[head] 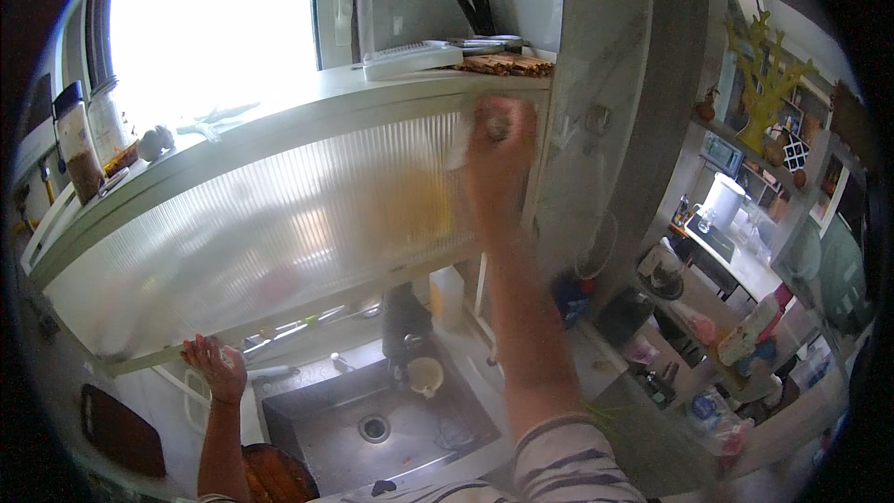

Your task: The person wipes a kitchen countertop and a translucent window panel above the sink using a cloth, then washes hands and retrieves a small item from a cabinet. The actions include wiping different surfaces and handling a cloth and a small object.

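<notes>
My left hand (pixel 216 367) is raised at the lower left rail of a cabinet with a ribbed translucent glass panel (pixel 279 237). Its fingers are bent; whether they grip the rail is unclear. Near the panel's upper right corner is my right hand (pixel 499 136), blurred and closed-looking, the arm stretched up. A small roundish patch shows at its fingers, too blurred to tell whether it is a held thing. Below the panel lies a steel sink (pixel 328 426) with a drain, and a pale cup or bowl (pixel 425 376) stands inside near the faucet (pixel 398 363).
Jars (pixel 108 119) and garlic (pixel 155 143) stand on the ledge above the panel, with a white tray (pixel 412 59) and bundled brown sticks (pixel 506 64) farther right. A bottle (pixel 447 297) stands behind the sink. A round wooden board (pixel 276 475) is near my left forearm. Cluttered shelves are at right.
</notes>
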`<control>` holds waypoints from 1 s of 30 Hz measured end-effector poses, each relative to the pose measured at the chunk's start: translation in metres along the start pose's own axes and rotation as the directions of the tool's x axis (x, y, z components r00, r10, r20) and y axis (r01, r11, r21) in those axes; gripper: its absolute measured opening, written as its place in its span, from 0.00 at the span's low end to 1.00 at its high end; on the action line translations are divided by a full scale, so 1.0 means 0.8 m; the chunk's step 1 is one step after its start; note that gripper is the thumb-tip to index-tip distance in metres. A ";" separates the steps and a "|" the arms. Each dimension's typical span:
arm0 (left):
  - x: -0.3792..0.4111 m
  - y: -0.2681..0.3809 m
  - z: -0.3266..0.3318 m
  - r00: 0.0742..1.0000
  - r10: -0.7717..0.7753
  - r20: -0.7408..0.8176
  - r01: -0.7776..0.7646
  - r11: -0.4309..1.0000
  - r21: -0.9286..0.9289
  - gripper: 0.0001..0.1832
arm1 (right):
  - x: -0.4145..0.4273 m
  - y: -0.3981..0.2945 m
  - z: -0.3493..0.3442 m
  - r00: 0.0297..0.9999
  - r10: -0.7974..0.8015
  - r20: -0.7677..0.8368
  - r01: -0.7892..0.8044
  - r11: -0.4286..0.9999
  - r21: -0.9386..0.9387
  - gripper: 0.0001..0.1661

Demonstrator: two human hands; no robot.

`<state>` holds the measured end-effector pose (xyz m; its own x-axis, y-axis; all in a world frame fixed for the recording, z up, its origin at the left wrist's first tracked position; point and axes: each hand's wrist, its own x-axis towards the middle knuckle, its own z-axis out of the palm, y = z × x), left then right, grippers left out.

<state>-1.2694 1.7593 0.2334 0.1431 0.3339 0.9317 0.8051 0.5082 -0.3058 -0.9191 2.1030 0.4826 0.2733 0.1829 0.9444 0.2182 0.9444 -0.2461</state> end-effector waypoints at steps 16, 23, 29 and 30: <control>0.006 0.005 0.006 1.000 -0.005 -0.030 0.003 0.999 -0.038 0.31 | 0.041 0.079 -0.023 0.939 0.094 -0.331 -0.159 0.971 -0.176 0.11; 0.002 0.002 0.003 1.000 0.006 -0.020 -0.006 1.000 -0.010 0.34 | -0.003 -0.003 0.012 0.997 -0.024 -0.071 0.020 0.998 -0.058 0.09; 0.004 0.004 0.005 1.000 -0.005 -0.027 0.005 1.000 -0.012 0.34 | 0.041 0.068 -0.025 0.956 0.085 -0.282 -0.142 0.972 -0.188 0.08; 0.002 0.004 0.006 1.000 -0.013 -0.018 0.012 1.000 -0.015 0.34 | 0.036 0.066 -0.021 0.954 0.088 -0.288 -0.145 0.972 -0.182 0.08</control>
<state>-1.2694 1.7656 0.2329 0.1433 0.3131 0.9389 0.8152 0.5005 -0.2913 -0.8843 2.1535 0.4933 0.5497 0.1789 0.8160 0.3434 0.8420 -0.4160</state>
